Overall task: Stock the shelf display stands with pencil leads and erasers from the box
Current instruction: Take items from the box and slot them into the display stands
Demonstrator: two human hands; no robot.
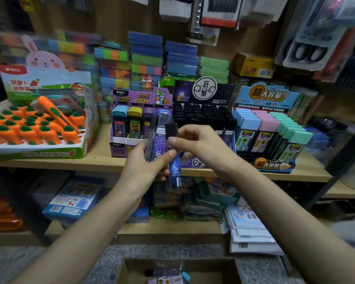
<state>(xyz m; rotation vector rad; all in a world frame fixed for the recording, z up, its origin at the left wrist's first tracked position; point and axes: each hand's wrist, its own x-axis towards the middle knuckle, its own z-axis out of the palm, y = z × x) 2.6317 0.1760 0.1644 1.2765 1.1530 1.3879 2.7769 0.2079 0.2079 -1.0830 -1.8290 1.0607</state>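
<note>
My left hand (146,162) grips a small bunch of purple constellation pencil lead tubes (159,140), held upright in front of the shelf. My right hand (195,143) pinches one dark blue lead tube (175,169) by its black cap, beside the bunch. Behind them stands the black constellation display stand (203,113), full of black-capped tubes. To its left is a purple 0.7 mm lead display (135,119), to its right a blue display (268,128) with pastel-capped cases. The cardboard box (129,271) sits on the floor below, with a few packs inside.
A carrot-shaped item display (35,128) fills the shelf's left side. Stacks of coloured sticky-note packs (146,58) stand at the back. Packaged goods hang above. The lower shelf (172,228) holds notebooks and packets; papers (248,228) lean at its right.
</note>
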